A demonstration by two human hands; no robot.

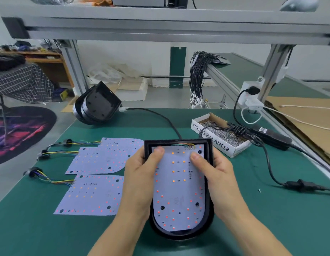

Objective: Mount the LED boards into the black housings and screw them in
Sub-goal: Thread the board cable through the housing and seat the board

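A black housing [209,215] with a rounded near end lies on the green mat [262,218] before me. A pale LED board [177,185] with red and orange LEDs sits inside it, its coloured wires at the far edge. My left hand [140,176] grips the housing's left side, thumb pressing the board's top left corner. My right hand [214,172] grips the right side, thumb on the board's top right. Three loose LED boards [97,194] with wire tails lie to the left.
A stack of black housings [97,106] leans at the mat's far left edge. A cardboard box of screws [221,137] marked SPRING BALANCER stands at the right, with a black power adapter [271,135] and cables beside it. A bundle of black wires [197,76] hangs behind.
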